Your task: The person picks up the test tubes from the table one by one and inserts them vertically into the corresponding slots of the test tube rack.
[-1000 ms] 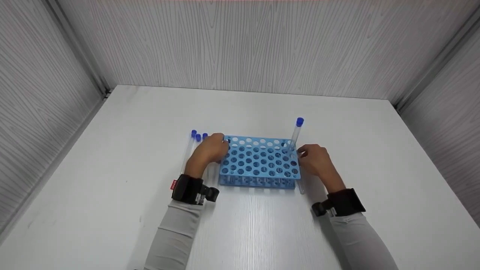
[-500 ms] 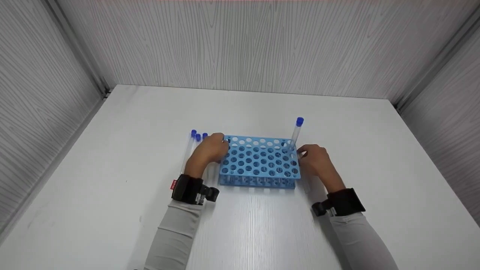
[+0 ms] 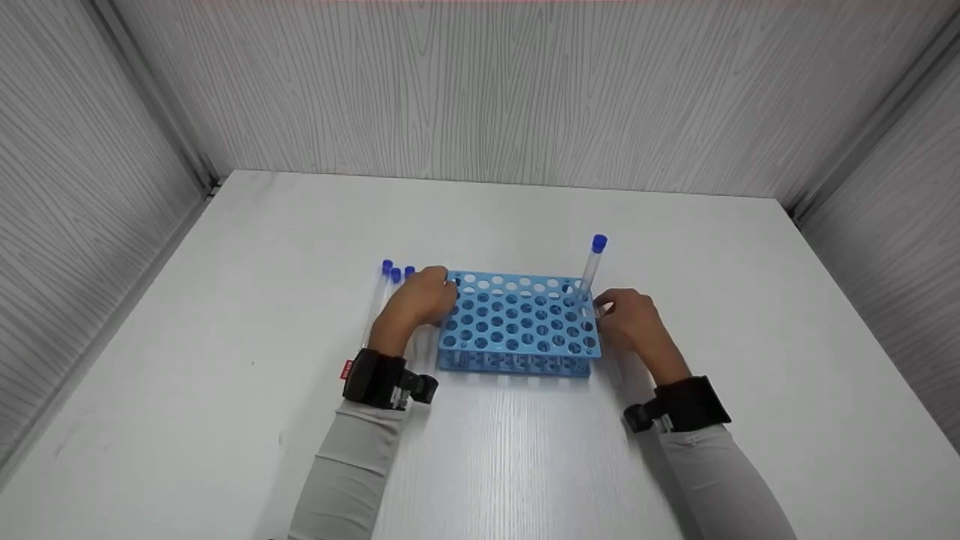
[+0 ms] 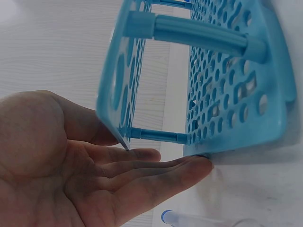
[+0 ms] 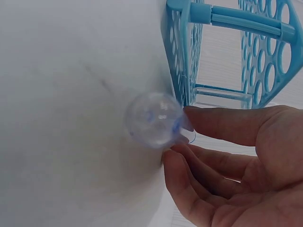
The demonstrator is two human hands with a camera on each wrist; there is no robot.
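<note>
Test tube (image 5: 154, 120): likely light, stiff, slippery; grip mid-barrel.
Right hand (image 5: 260, 175): pinches it at three o'clock of rack (image 3: 525, 354).
Left hand (image 4: 80, 175): fingers extended at nine o'clock; thumb contact unclear.

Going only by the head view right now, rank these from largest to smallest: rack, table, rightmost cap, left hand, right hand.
1. Table
2. Rack
3. Left hand and right hand: about alike, so unranked
4. Rightmost cap
</note>
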